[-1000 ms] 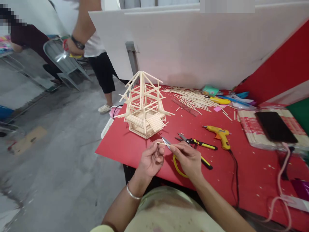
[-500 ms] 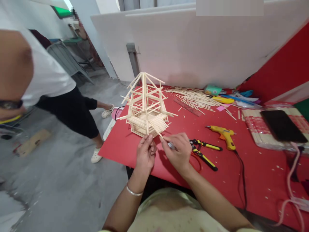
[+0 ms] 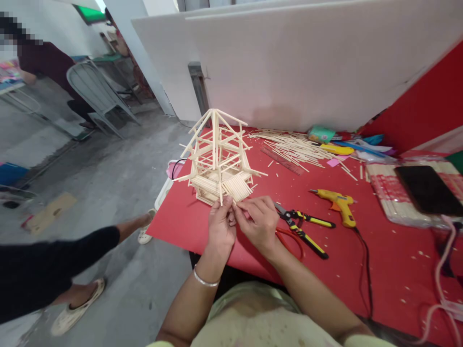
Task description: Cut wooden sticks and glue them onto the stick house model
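Note:
A pavilion-like model (image 3: 216, 159) built of thin wooden sticks stands on the red tabletop, with a slatted panel (image 3: 237, 187) sloping at its front right. My right hand (image 3: 258, 221) is closed in a pinch on a thin wooden stick (image 3: 235, 203) at the panel's lower edge; most of that stick is hidden by the fingers. Close beside it, my left hand (image 3: 220, 224) is pinched shut below the model's front corner. What lies between the left fingertips is hidden. Yellow-and-black cutting pliers (image 3: 304, 229) lie open just right of my right hand.
A yellow glue gun (image 3: 338, 202) with a black cord lies to the right. Behind are loose sticks (image 3: 292, 147) and a ruler (image 3: 282, 161). A phone (image 3: 428, 189) rests on packed sticks. White boards (image 3: 289, 67) stand behind the table. A person's legs (image 3: 72, 270) are at the left.
My right hand has moved left, close against my left hand, and the pliers' jaws are now uncovered. The person at the left has walked nearer along the floor.

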{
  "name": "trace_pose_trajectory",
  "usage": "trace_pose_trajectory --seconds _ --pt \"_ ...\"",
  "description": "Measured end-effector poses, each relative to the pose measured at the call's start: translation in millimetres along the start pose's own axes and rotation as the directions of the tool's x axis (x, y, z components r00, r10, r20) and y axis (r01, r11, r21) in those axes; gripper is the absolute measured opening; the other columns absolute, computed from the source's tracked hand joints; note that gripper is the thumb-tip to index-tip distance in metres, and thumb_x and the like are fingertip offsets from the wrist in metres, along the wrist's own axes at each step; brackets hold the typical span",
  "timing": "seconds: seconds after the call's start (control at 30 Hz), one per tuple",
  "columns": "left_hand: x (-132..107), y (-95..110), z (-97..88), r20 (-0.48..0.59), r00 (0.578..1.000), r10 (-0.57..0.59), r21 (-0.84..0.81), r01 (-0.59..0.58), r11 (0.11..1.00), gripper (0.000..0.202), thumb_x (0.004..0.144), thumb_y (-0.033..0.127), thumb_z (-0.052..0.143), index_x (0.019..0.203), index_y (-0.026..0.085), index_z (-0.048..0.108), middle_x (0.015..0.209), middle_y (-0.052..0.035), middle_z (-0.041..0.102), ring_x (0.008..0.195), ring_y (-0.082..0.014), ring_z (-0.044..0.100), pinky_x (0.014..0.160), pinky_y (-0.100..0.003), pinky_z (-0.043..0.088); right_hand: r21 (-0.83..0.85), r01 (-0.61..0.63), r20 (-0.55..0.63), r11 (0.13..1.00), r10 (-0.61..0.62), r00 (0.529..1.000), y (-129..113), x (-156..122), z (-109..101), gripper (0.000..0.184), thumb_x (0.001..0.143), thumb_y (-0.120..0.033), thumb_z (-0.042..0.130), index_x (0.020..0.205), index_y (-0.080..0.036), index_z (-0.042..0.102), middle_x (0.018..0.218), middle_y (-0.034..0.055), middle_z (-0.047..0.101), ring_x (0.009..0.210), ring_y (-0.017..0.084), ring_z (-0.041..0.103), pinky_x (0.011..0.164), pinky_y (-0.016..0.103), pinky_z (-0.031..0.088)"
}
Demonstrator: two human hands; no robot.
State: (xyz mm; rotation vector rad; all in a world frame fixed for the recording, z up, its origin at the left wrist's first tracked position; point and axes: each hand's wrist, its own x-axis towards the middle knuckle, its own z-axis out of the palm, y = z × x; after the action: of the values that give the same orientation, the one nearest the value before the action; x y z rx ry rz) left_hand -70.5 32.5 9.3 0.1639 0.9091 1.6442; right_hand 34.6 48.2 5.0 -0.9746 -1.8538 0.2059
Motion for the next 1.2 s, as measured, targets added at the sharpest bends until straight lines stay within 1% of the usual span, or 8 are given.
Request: trace_pose_trajectory --seconds 0.13,0.3,0.47,0.7,0.9,1.0,1.13,1.2 --pt "0.1 0.9 1.1 -0.005 1.0 0.009 0.017 -0.009 1.0 0.04 0.067 0.03 0.084 0.069 0.016 0.047 0.05 0.0108 0.041 0.038 -0.0004 0.035 0.039 -0.014 0.025 -0.009 -0.035 0.014 0.999 0.035 0.999 0.9 0.0 0.5 0.002 0.086 -0.024 0.066 0.086 -0.024 0.068 0.083 0.0015 0.072 0.078 0.017 0.062 0.078 0.035 0.045" --pt "-1.3 0.7 4.1 -0.017 1.0 0.023 0.013 -0.023 1.0 0.039 0.066 0.028 0.084 0.069 0.016 0.047 0.049 0.0107 0.042 0.038 -0.0005 0.034 0.038 -0.014 0.023 -0.001 -0.047 0.039 0.999 0.047 0.998 3.2 -1.8 1.5 0.003 0.088 -0.025 0.065 0.085 -0.024 0.067 0.084 0.0016 0.071 0.081 0.017 0.061 0.08 0.035 0.044" --pt "-2.5 0.9 7.0 -0.02 1.0 0.024 0.004 -0.023 1.0 0.04 0.064 0.028 0.085 0.069 0.016 0.047 0.049 0.0109 0.042 0.038 -0.0005 0.034 0.038 -0.015 0.022 -0.011 -0.083 0.037 0.996 0.084 0.996 5.2 -2.9 1.1 0.005 0.089 -0.027 0.064 0.087 -0.023 0.066 0.086 0.0026 0.071 0.083 0.018 0.06 0.081 0.035 0.043" --pt "-0.2 -1.5 1.9 -0.004 1.0 0.026 -0.002 -0.026 1.0 0.037 0.067 0.027 0.083 0.071 0.016 0.049 0.05 0.0106 0.042 0.038 -0.0008 0.036 0.038 -0.014 0.023 -0.014 -0.071 0.039 0.997 0.071 0.997 5.3 -2.5 0.9 0.006 0.088 -0.028 0.065 0.088 -0.022 0.065 0.087 0.0034 0.071 0.084 0.019 0.059 0.08 0.033 0.043" --pt "1.3 -2.8 1.4 -0.005 1.0 0.025 -0.018 -0.025 1.0 0.036 0.068 0.027 0.083 0.071 0.016 0.049 0.051 0.0097 0.045 0.038 -0.0008 0.035 0.038 -0.014 0.023 -0.003 -0.033 -0.001 0.999 0.033 0.999 7.0 -3.3 2.8 0.005 0.086 -0.024 0.068 0.091 -0.022 0.067 0.087 0.0027 0.07 0.082 0.017 0.058 0.078 0.033 0.044" --pt "0.2 -2.3 1.1 -0.023 1.0 0.019 -0.017 -0.02 1.0 0.037 0.067 0.027 0.084 0.072 0.015 0.05 0.05 0.0099 0.044 0.038 -0.001 0.036 0.038 -0.014 0.023 0.008 0.017 -0.031 1.0 -0.017 0.999 6.9 -2.8 2.1 0.01 0.086 -0.019 0.067 0.095 -0.023 0.069 0.087 0.0024 0.069 0.081 0.017 0.058 0.077 0.033 0.045" --pt "-9.3 -1.7 -4.4 -0.025 0.999 0.022 -0.002 -0.022 1.0 0.033 0.069 0.026 0.083 0.075 0.015 0.052 0.052 0.0094 0.046 0.039 -0.0011 0.037 0.039 -0.013 0.026 0.016 0.103 -0.061 0.995 -0.102 0.993 3.2 -10.3 -1.4 0.018 0.084 -0.016 0.068 0.1 -0.024 0.069 0.085 0.0027 0.069 0.079 0.016 0.059 0.076 0.033 0.047" --pt "-18.5 -3.4 -9.5 -0.022 1.0 0.02 0.009 -0.02 1.0 0.032 0.07 0.026 0.082 0.076 0.016 0.053 0.051 0.0095 0.046 0.04 -0.0014 0.038 0.039 -0.013 0.027 0.035 0.149 -0.042 0.988 -0.147 0.988 -0.2 -20.9 -5.0 0.019 0.083 -0.015 0.067 0.1 -0.023 0.068 0.083 0.0021 0.069 0.078 0.016 0.059 0.076 0.033 0.048"
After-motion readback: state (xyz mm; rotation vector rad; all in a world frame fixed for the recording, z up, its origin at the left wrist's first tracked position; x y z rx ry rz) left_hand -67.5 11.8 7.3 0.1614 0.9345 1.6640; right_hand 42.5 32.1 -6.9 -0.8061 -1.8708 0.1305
